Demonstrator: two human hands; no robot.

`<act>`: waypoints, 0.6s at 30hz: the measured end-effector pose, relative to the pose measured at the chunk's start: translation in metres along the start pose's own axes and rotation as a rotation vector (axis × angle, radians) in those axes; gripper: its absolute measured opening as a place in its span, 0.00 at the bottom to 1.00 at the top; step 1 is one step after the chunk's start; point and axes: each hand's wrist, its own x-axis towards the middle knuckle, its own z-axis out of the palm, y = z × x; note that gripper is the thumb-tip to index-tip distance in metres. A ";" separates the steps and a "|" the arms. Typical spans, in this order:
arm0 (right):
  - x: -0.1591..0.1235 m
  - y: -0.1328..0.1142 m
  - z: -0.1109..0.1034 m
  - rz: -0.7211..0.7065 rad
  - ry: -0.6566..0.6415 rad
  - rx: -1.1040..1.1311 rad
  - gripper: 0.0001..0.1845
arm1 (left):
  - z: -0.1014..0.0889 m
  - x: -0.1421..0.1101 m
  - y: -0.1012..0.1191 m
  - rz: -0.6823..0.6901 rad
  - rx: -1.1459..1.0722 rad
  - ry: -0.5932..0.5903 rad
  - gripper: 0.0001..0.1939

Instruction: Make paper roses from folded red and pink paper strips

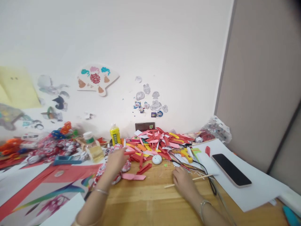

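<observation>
The left hand (117, 159) is positioned left of the frame's centre, at the near-left edge of the pile of folded paper strips (156, 141). A red strip (130, 153) appears at its fingertips; whether the grip is closed on it cannot be determined. The right hand (182, 179) is located over the desk (145, 204), right of centre, fingers bent downward, grip state indeterminable. A thin wooden stick (199, 178) extends from both sides of that hand.

A wooden table (141, 207) carries heaped paper strips (154, 141), a pale stick (169, 185) and a large white sheet (258, 193).
</observation>
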 end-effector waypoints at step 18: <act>0.001 -0.016 -0.018 0.065 -0.129 0.025 0.13 | 0.003 0.028 -0.102 -0.031 0.393 -0.382 0.21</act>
